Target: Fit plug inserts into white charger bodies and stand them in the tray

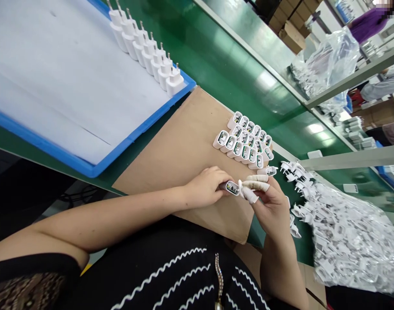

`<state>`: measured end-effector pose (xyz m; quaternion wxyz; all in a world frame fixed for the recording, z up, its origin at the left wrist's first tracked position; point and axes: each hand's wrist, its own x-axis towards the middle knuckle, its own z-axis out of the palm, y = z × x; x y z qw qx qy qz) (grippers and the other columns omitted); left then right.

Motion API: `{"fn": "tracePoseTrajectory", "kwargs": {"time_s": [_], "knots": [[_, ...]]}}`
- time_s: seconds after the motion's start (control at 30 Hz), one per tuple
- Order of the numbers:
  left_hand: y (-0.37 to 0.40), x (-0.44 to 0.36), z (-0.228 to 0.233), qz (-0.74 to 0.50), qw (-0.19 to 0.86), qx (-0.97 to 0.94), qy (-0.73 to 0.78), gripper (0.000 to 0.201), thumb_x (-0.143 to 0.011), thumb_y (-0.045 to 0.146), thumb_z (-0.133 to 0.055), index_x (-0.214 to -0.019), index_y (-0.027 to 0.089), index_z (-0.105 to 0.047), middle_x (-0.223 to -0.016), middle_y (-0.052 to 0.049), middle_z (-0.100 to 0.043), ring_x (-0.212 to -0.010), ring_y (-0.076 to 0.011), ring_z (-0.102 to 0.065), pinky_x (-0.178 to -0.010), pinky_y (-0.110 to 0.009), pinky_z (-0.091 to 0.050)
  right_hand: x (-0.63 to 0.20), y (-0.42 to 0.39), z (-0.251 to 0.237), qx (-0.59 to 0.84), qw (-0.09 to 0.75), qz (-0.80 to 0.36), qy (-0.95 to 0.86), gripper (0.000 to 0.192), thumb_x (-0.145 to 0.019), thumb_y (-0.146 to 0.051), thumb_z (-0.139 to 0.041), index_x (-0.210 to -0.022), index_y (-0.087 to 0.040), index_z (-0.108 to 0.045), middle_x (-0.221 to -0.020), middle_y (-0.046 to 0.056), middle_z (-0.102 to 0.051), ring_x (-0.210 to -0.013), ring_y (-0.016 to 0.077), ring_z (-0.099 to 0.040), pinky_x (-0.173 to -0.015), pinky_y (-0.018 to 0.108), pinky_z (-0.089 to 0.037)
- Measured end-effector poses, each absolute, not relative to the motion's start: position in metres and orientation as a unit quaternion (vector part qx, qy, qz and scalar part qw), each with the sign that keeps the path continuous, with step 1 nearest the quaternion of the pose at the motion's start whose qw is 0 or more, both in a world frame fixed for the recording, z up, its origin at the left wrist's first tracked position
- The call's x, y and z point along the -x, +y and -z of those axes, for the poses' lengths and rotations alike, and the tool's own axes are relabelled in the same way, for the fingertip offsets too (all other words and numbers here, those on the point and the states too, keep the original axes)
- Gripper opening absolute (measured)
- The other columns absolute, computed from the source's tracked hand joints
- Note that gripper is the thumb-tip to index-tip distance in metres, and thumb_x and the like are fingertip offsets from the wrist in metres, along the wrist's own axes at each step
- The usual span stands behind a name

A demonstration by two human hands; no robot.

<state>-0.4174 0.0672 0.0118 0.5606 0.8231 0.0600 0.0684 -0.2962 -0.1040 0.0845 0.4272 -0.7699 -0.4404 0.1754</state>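
Fingers (223, 175) of the left hand (201, 189) hold a white case (232, 187), just right of and below the frame's middle; the right hand (270, 202) pinches a small white piece (241, 188) at the case's open end; more cases (229, 142) stand just above

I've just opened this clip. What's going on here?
A person is handling small charger parts at a green bench. The left hand holds a white housing, its open end showing electronics inside; the right hand, with covered fingertips, holds a small white piece right by that opening. Similar open housings stand grouped on brown cardboard. Plugs with pins line one edge of a blue-rimmed tray, and a clear bag of white parts lies to the right.
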Motion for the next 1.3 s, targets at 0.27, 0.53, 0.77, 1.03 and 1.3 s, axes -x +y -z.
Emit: {"fn": "tracePoseTrajectory", "kwargs": {"time_s": [0.27,0.53,0.77,1.03,1.3], "knots": [[0.066,0.418,-0.013,-0.068,0.553,-0.827,0.072,0.025,-0.087,0.014,-0.072,-0.111,0.021,-0.074,-0.111,-0.005,-0.076,-0.108,-0.0256,-0.062,-0.101,-0.041,-0.047,0.303,-0.106,-0.084,0.808,0.248,-0.005,-0.534,0.025,-0.096,-0.018,-0.062,-0.114,-0.028,-0.074,-0.091,0.005,-0.063,-0.081,0.0203,-0.063,-0.067,0.033,-0.055],[0.065,0.417,-0.01,-0.082,0.547,-0.832,0.056,0.018,-0.088,0.013,-0.07,-0.104,0.019,-0.074,-0.107,-0.004,-0.076,-0.102,-0.0247,-0.062,-0.095,-0.04,-0.047,0.307,-0.098,-0.076,0.776,0.123,0.02,-0.619,0.028,-0.087,0.001,-0.049,-0.093,-0.023,-0.062,-0.089,0.006,-0.055,-0.08,0.0235,-0.05,-0.067,0.035,-0.042],[0.066,0.417,-0.009,-0.081,0.546,-0.832,0.056,0.015,-0.088,0.015,-0.071,-0.102,0.019,-0.074,-0.103,-0.004,-0.076,-0.1,-0.0244,-0.061,-0.093,-0.039,-0.047,0.31,-0.095,-0.08,0.771,0.12,0.047,-0.623,0.029,-0.087,0.003,-0.049,-0.096,-0.021,-0.061,-0.088,0.006,-0.056,-0.08,0.0237,-0.049,-0.066,0.036,-0.04],[0.066,0.417,-0.007,-0.091,0.542,-0.833,0.056,0.014,-0.087,0.015,-0.073,-0.1,0.018,-0.074,-0.102,-0.004,-0.076,-0.098,-0.0237,-0.062,-0.091,-0.038,-0.048,0.31,-0.087,-0.078,0.773,0.105,0.052,-0.623,0.03,-0.079,0.006,-0.048,-0.075,-0.023,-0.054,-0.079,0.004,-0.053,-0.072,0.0209,-0.046,-0.062,0.034,-0.036],[0.059,0.423,-0.014,-0.116,0.527,-0.84,0.063,0.015,-0.088,0.02,-0.074,-0.103,0.02,-0.076,-0.106,-0.005,-0.078,-0.097,-0.0247,-0.067,-0.092,-0.041,-0.052,0.308,-0.109,-0.063,0.793,0.307,-0.047,-0.524,0.037,-0.091,-0.018,-0.059,-0.127,-0.024,-0.066,-0.101,0.007,-0.069,-0.088,0.0227,-0.062,-0.075,0.036,-0.052]]}}
